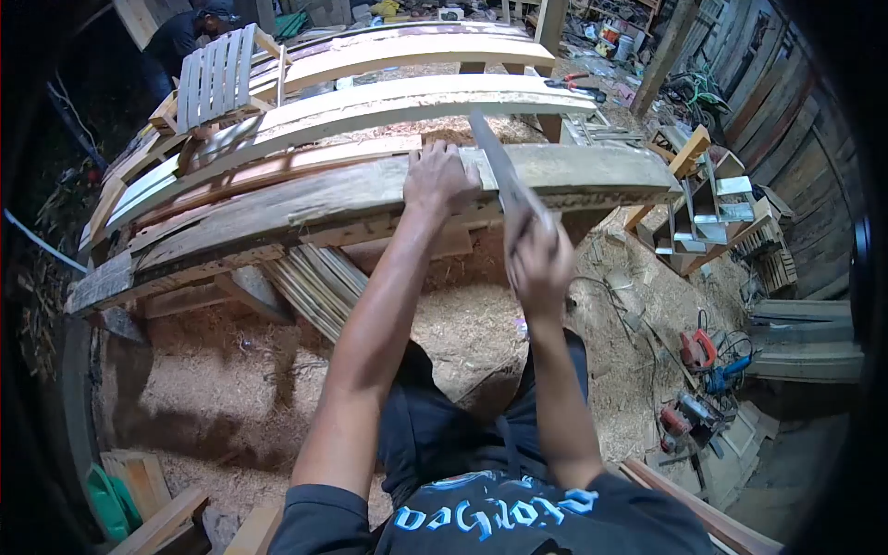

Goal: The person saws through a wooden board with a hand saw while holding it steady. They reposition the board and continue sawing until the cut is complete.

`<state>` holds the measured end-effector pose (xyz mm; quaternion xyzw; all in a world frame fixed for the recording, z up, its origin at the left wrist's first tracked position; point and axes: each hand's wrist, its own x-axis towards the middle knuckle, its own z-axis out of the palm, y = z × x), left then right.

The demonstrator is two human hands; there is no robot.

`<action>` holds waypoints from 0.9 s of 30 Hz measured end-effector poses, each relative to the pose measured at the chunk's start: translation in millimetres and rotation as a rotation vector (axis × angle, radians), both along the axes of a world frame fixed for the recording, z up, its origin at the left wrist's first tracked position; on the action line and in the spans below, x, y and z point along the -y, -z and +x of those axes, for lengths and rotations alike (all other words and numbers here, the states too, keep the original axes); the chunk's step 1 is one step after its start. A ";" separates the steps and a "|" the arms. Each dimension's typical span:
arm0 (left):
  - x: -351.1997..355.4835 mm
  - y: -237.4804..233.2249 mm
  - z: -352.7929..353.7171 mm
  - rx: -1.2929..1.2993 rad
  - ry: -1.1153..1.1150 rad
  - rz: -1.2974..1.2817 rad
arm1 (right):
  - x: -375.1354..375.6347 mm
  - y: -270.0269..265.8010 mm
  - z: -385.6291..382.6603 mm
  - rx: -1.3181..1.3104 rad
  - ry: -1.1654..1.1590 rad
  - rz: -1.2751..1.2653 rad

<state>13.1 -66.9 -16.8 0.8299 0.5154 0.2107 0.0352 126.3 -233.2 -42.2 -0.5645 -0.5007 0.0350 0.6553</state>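
Note:
My right hand (543, 264) is closed round the handle of a handsaw (497, 157). Its blade points up and away from me, across the near bench plank, and is slightly blurred. To the left of the blade, my left hand (439, 180) presses down on a wooden board (351, 185) lying along the bench, its fingers curled over toward the far side. The handle is mostly covered by my right hand. I cannot make out a cut line where the blade meets the wood.
Long planks (388, 111) lie across the bench beyond my hands, with pliers-like tools (575, 85) at their right end. Slatted wood (217, 79) and another person (185, 42) are far left. Power tools (694, 416) lie on the sawdust floor (462, 324) at right.

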 end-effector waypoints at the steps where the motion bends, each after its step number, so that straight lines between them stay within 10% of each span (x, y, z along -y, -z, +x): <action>1: -0.1 0.0 0.5 -0.001 0.000 -0.004 | -21.6 -18.5 -5.1 -0.406 -0.185 -0.173; 8: -10.4 1.7 0.7 0.029 -0.024 0.000 | 131.7 -29.2 -20.5 -0.762 -0.382 -0.135; 14: -5.1 0.7 0.3 0.016 0.013 -0.001 | 17.4 -17.7 -7.8 -0.760 -0.300 -0.138; 22: -3.0 1.7 1.9 0.017 -0.008 -0.009 | 121.8 -3.0 -15.1 -0.772 -0.269 -0.207; 23: -3.2 0.0 1.8 0.015 0.007 -0.010 | 82.0 22.5 -9.8 0.088 0.085 -0.132; 25: -1.7 -0.7 2.3 0.026 0.010 -0.001 | 4.3 25.2 -2.3 0.182 0.074 -0.050; 26: -2.4 -0.8 1.3 0.039 0.007 0.006 | -6.0 -7.4 3.9 -0.571 -0.331 -0.368; 27: -3.7 0.1 1.2 0.040 -0.001 0.002 | -2.6 -5.8 4.9 -0.455 -0.249 -0.294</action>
